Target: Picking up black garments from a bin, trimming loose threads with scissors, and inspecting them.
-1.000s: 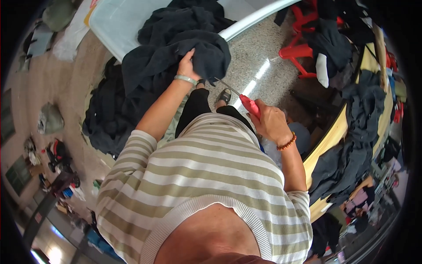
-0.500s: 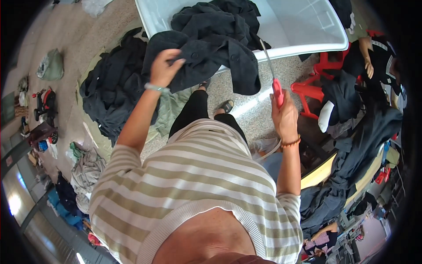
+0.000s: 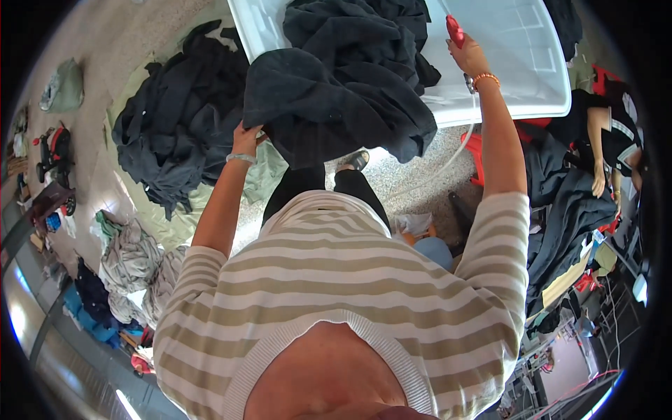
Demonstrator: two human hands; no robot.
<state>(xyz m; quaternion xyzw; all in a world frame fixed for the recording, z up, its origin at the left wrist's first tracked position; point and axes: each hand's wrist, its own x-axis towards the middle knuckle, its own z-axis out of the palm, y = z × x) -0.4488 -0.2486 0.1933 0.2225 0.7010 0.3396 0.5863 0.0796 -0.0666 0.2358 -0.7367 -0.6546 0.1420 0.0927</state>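
Over the near rim of the white tub point(image 3: 518, 113) hangs a black garment point(image 3: 329, 105), its cloth bulging toward me. My left hand point(image 3: 245, 140) is closed on the left edge of that garment, fingers partly hidden by the cloth. Above the right part of the tub, my right hand point(image 3: 470, 56) grips a red air blow gun point(image 3: 455, 31). Its thin nozzle is hard to make out. A pale hose point(image 3: 464, 143) drops from beneath that hand past the tub's rim toward the floor.
Left of the tub, a heap of black clothes point(image 3: 182, 119) lies on a greenish sheet. Grey cloth point(image 3: 133, 259) is piled farther left. At the right sits another person point(image 3: 616, 136), beside dark garments point(image 3: 567, 217). A blue rounded thing point(image 3: 434, 252) is close to my right side.
My left hand has dropped and closed on the garment's edge. My right hand has swung forward over the tub with the blow gun. The garment has shifted, covering its buttons.
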